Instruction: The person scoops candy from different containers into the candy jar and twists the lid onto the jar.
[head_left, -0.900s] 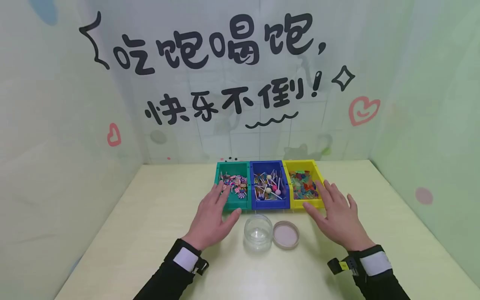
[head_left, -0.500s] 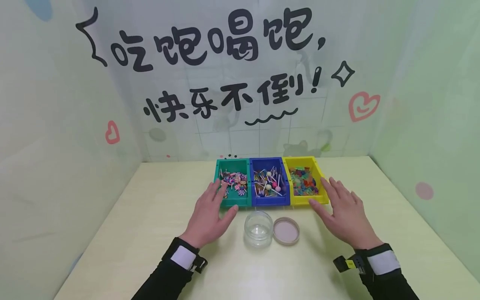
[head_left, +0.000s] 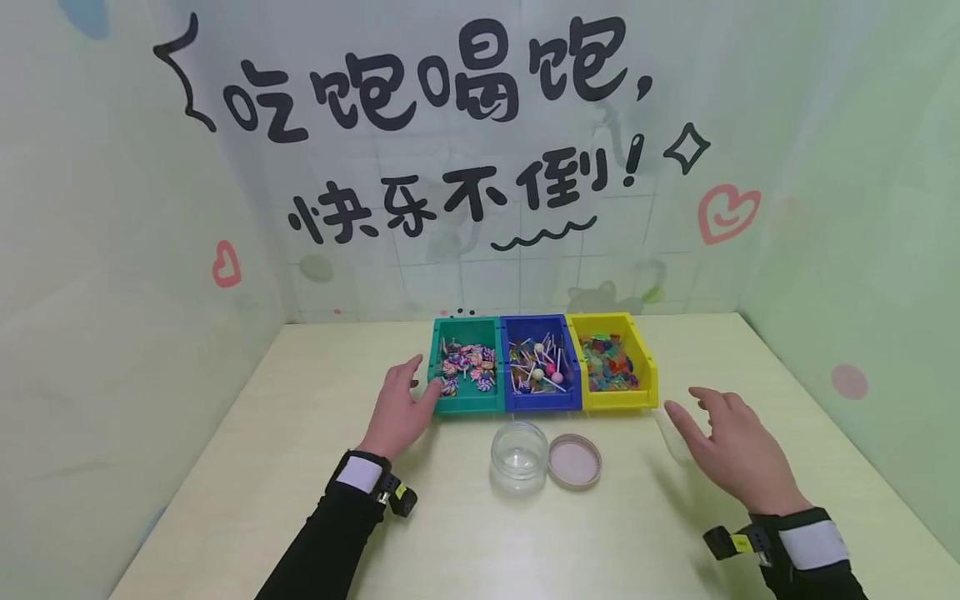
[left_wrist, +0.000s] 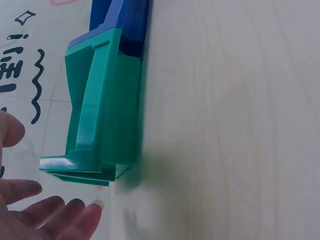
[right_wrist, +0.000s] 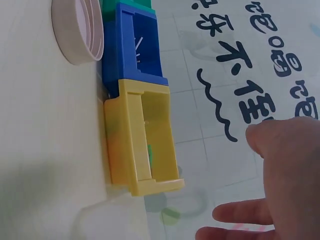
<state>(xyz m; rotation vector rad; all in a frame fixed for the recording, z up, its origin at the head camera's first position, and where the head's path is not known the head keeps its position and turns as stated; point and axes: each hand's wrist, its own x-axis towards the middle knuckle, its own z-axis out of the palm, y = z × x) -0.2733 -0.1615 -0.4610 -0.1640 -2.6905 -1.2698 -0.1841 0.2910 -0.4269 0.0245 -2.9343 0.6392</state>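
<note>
My left hand (head_left: 397, 412) is at the near left corner of the green bin (head_left: 468, 406), its thumb overlapping the bin's edge. In the left wrist view its fingers (left_wrist: 60, 220) are spread and loosely bent around nothing. Small swirl-patterned candy pieces (head_left: 468, 358) lie in the green bin. Right of the yellow bin (head_left: 621, 401), my right hand (head_left: 738, 454) is apart from it, with thumb and fingers relaxed. Multicoloured translucent pieces (head_left: 609, 362) fill the yellow bin. Between them stands a blue bin (head_left: 543, 404) of small lollipops (head_left: 536, 367).
In front of the bins a clear jar (head_left: 519, 462) stands uncovered. Its round pinkish lid (head_left: 575, 462) lies just to its right. Behind the light wooden table (head_left: 300, 467) hangs a printed backdrop (head_left: 360, 275), with pale sheets at both sides.
Both hands have moved apart: the left from over the green bin outward to its left side, the right away from the yellow bin to the right and nearer. Bins, jar and lid stay put.
</note>
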